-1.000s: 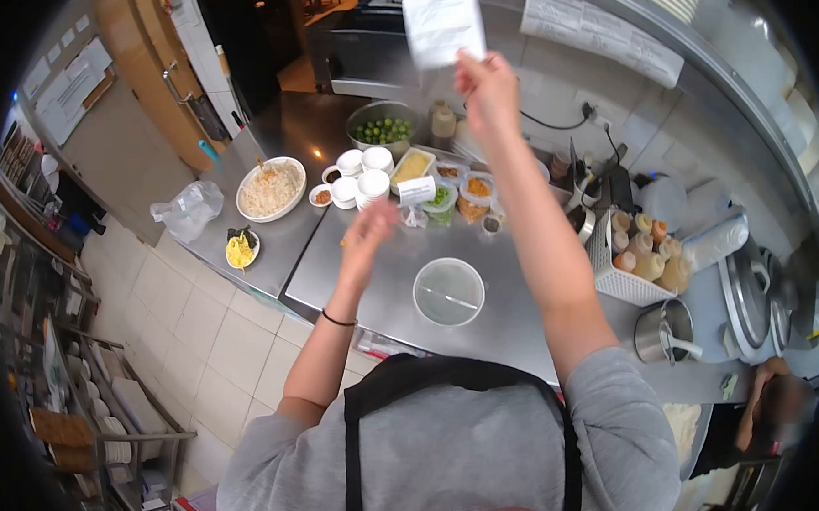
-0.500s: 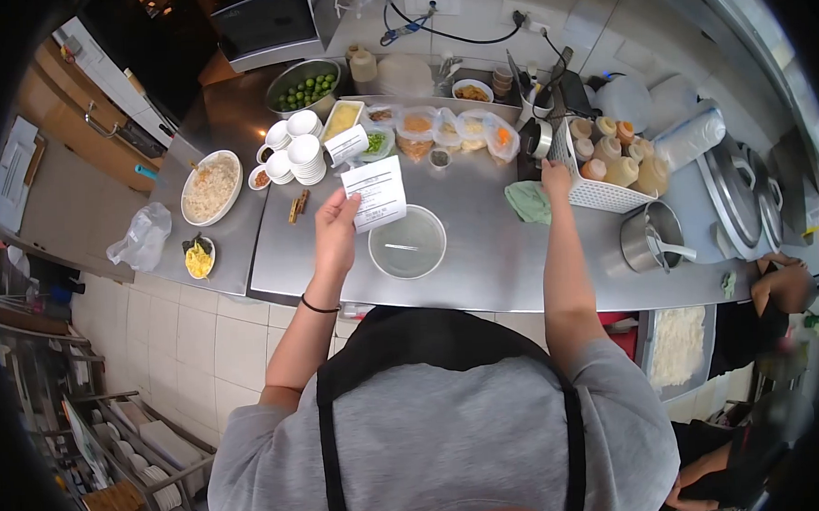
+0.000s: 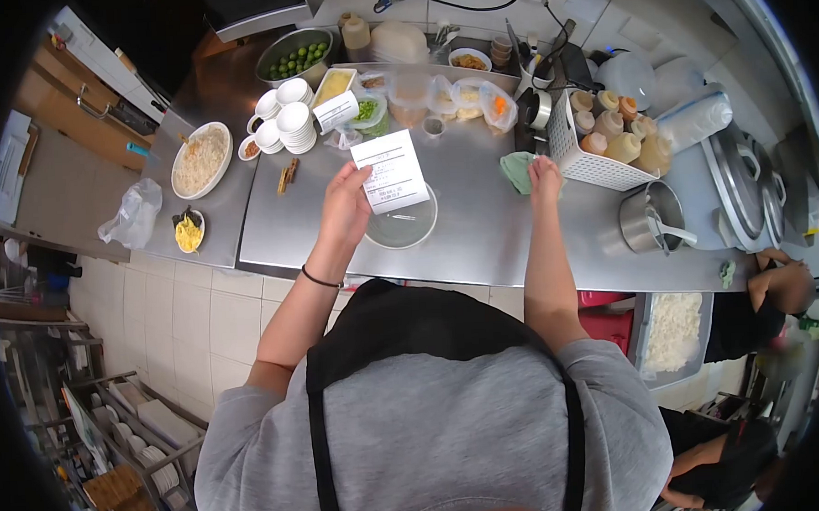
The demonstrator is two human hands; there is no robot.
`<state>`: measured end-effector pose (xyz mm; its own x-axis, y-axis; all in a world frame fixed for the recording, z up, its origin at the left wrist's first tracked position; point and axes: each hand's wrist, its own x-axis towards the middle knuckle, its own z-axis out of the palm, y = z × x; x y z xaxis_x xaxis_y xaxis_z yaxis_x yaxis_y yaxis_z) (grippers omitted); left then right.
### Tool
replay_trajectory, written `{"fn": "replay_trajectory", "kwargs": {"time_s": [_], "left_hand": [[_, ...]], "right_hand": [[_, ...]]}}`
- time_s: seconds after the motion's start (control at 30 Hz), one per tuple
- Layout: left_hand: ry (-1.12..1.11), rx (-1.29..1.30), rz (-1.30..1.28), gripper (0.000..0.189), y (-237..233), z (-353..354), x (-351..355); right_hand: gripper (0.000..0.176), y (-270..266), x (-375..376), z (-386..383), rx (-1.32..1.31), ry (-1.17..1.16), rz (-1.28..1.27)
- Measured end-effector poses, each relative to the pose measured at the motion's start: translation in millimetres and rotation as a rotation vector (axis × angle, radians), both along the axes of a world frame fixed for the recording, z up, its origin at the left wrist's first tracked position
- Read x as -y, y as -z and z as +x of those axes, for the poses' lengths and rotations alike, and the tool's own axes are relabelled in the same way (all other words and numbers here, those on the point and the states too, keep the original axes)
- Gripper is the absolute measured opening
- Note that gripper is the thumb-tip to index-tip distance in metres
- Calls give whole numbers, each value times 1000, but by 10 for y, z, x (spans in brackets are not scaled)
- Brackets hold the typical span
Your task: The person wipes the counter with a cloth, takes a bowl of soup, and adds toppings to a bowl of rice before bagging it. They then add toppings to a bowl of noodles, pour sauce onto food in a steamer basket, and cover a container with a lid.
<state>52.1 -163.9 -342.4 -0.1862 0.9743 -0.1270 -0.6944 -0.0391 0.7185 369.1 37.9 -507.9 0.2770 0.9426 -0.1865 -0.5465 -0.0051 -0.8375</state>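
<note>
Between the thumb and fingers of my left hand (image 3: 345, 203) is a printed paper slip (image 3: 392, 172), held up over the counter. Behind and below the slip sits a round bowl (image 3: 407, 234) with a clear, shiny item inside; the slip hides part of its rim. My right hand (image 3: 544, 178) is over the green cloth (image 3: 518, 172), its fingers drawn together; whether they pinch anything is too small to tell. A white basket of bottles (image 3: 597, 160) stands just right of that hand.
Stacked white cups (image 3: 295, 125), bagged ingredients (image 3: 497, 105) and a bowl of green limes (image 3: 298, 58) line the back. A metal pot (image 3: 650, 219) stands right; a rice bowl (image 3: 202, 161) and plastic bag (image 3: 134, 215) lie left. Two other people are at the right edge.
The slip and my left hand have moved a little up and right relative to the bowl. My right hand has come back from the basket's corner to the green cloth. The view has shifted slightly.
</note>
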Motion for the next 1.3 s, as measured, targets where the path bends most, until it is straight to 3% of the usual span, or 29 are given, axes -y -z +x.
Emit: {"fn": "replay_trajectory", "kwargs": {"time_s": [0.17,0.23,0.27,0.3,0.37,0.43,0.53,0.6,0.67,0.7,0.77,0.8,0.9,0.93,1.0,1.03,1.1,1.23,1.3], "left_hand": [[26,99,-6,27,46,19,-58],[31,126,-17,28,81,35,-13],[26,128,-31,30,73,46,-24],[21,132,-43,31,68,55,-39],[-11,118,-44,30,137,85,-48],[3,35,-69,31,176,160,-44],[26,12,-116,30,196,347,-50],[22,21,-111,27,227,443,-30],[10,30,-103,26,217,507,17],[30,36,-139,26,210,536,62],[20,49,-179,26,240,586,156],[28,78,-197,26,288,604,208],[-38,45,-305,28,311,677,434],[-78,-21,-387,30,315,689,501],[-205,-147,-398,32,390,662,651],[-300,-284,-400,34,402,633,735],[-350,-284,-398,34,377,550,903],[-411,-387,-402,32,366,428,1167],[-417,-359,-398,29,394,402,1268]], "right_hand": [[10,50,-165,11,323,-134,-170],[11,59,-191,-54,731,-267,-330],[11,-50,-98,-132,540,-236,-236],[11,-171,-27,-214,544,-251,-229],[11,-548,214,-434,86,-187,19],[12,-1092,595,-791,-18,-321,122],[16,-1510,1046,-1249,70,-617,207],[18,-1464,1178,-1405,115,-722,195],[31,-1369,1226,-1500,545,-775,218],[31,-1331,1246,-1510,545,-796,219],[42,-1327,1344,-1490,964,-381,595],[50,-1243,1334,-1444,926,-539,519],[51,-999,1361,-1373,728,-813,351],[51,-920,1377,-1366,721,-843,355],[44,-760,1417,-1353,1159,-650,541],[44,-688,1413,-1372,1151,-673,544],[36,-570,1370,-1401,1016,-648,585],[40,-544,1244,-1418,1096,-792,597],[48,-622,1220,-1446,868,-924,342]]}}
